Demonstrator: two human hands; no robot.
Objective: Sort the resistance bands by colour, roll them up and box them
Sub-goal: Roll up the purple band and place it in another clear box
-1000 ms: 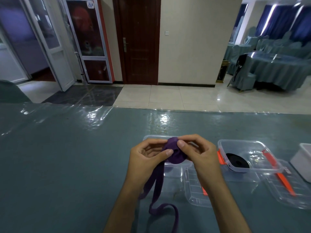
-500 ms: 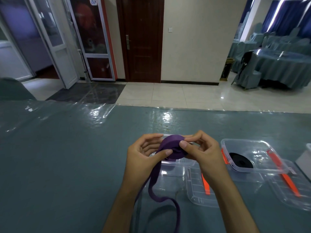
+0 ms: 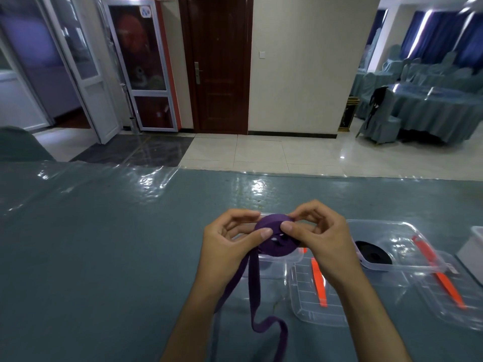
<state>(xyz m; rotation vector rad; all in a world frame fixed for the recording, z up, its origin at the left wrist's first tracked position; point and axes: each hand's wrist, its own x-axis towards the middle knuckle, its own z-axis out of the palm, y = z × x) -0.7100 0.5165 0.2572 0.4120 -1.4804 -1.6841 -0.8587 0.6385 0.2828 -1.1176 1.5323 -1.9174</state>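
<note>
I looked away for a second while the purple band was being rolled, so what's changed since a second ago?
The left hand and right hand kept winding the purple band: the roll has grown fuller, and the loose tail hanging below it is shorter. Neither hand let go. The black roll still lies in its clear box, and the lids with orange clips stay put on the table.

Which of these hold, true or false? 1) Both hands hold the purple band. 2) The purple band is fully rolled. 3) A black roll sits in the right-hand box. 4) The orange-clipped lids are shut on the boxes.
1) Both hands, left hand and right hand, hold the purple band: true.
2) Fully rolled: false; a loose tail hangs down to the table.
3) A black roll sits in the right-hand box: true.
4) Lids shut: false; each lid lies off its box on the table.
</note>
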